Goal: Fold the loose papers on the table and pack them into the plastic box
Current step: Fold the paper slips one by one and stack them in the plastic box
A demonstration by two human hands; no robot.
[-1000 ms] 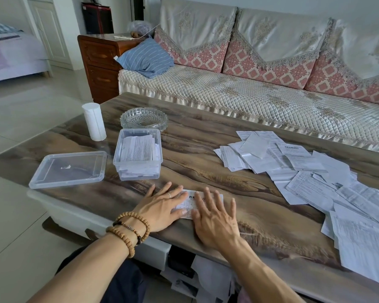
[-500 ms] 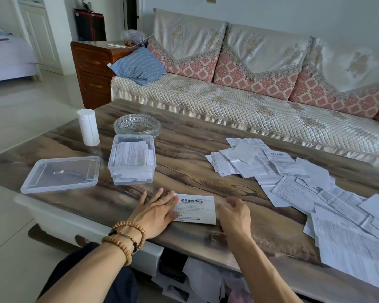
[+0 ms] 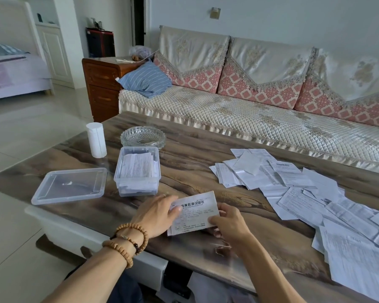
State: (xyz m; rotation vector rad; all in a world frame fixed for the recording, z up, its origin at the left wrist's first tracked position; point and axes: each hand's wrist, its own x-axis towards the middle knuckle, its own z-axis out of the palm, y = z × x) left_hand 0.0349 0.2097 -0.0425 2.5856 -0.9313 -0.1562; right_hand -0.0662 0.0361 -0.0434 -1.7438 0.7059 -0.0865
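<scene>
The folded paper (image 3: 194,212) is sitting between your hands, just in front of the plastic box (image 3: 137,171). Your left hand (image 3: 155,216) and right hand (image 3: 229,223) are pinching its two ends, holding it above the worktop (image 3: 184,171).

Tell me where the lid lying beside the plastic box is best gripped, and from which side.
Judging by its pose, the lid lies flat left of the plastic box, so fingers cannot get under its middle. Its raised rim nearest the table edge is the likely hold: thumb on top, fingertips under the lip. The left hand would probably come from the near side, once it lets go of the folded paper.
</scene>
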